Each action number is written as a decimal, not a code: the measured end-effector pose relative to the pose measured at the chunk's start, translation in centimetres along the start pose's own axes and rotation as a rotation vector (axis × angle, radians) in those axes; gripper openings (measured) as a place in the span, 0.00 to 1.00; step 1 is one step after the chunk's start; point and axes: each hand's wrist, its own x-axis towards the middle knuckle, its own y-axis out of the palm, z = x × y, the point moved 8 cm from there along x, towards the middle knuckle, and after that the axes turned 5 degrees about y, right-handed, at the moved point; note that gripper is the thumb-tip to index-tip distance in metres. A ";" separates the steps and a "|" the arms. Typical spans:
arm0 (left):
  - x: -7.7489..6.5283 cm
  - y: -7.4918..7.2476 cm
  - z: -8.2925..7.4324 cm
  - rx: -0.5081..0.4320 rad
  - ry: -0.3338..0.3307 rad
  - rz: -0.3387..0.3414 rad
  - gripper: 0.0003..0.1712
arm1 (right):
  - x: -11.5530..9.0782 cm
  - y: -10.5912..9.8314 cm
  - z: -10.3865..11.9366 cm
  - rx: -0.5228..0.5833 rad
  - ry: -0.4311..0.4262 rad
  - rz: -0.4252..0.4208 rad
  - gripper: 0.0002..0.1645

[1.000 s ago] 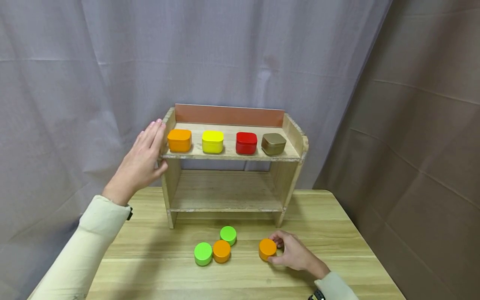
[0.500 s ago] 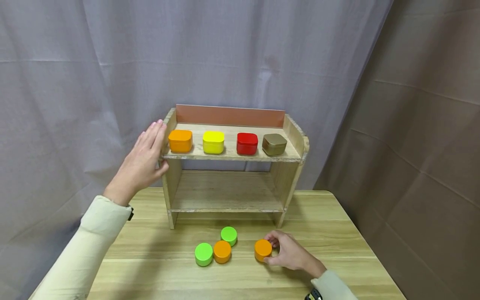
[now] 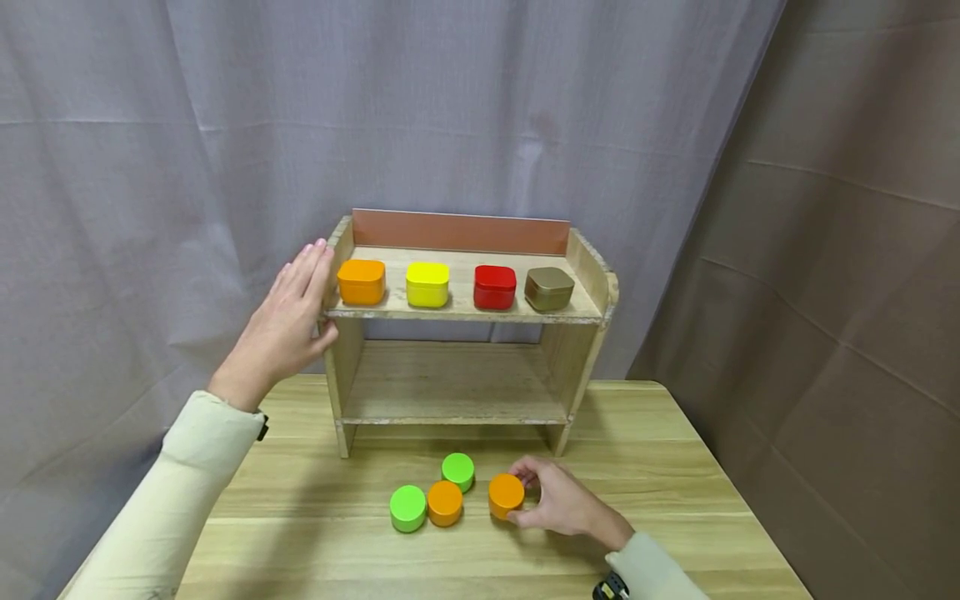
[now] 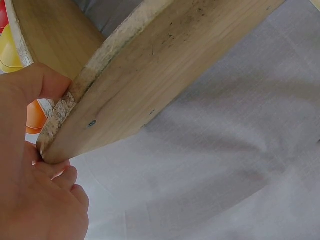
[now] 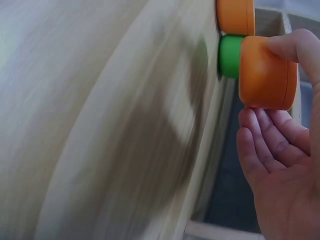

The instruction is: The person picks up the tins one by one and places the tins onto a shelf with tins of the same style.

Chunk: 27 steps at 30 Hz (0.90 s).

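Note:
My right hand (image 3: 564, 502) pinches an orange round box (image 3: 506, 497) between thumb and fingertips. In the right wrist view this box (image 5: 265, 74) shows a lid seam and hangs a little off the tabletop. To its left stand a second orange round box (image 3: 445, 504) and two green ones, the nearer green box (image 3: 408, 509) and the farther green box (image 3: 458, 472). My left hand (image 3: 279, 325) grips the left side panel of a wooden shelf (image 3: 457, 418); in the left wrist view the thumb presses the panel's edge (image 4: 75, 97), with fingers curled at its end.
On the shelf's upper board stand an orange squarish box (image 3: 362, 282), a yellow box (image 3: 427, 285), a red box (image 3: 494, 288) and an olive-brown box (image 3: 549, 289). Grey curtains (image 3: 450, 100) hang behind the wooden table (image 3: 637, 433), and a brown curtain (image 3: 817, 275) on the right.
My right hand has carried the orange round box to the left, towards the other round boxes. The left hand stays on the shelf's side panel.

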 end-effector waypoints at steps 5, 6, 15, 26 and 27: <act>0.0 0.0 0.0 0.005 -0.002 -0.001 0.57 | 0.7 0.6 1.3 0.003 -0.003 0.020 0.30; 0.0 0.0 0.1 0.006 -0.003 0.000 0.57 | 0.9 0.7 1.5 0.005 -0.004 0.021 0.30; 0.0 0.1 0.1 0.012 -0.009 0.014 0.57 | 2.9 1.4 4.4 0.033 -0.048 0.022 0.29; 0.0 0.2 0.1 0.013 -0.001 0.006 0.57 | 5.7 2.5 7.8 0.036 -0.107 0.043 0.28; 0.0 0.2 0.1 0.014 0.000 0.005 0.57 | 5.9 2.6 8.1 0.038 -0.105 0.047 0.29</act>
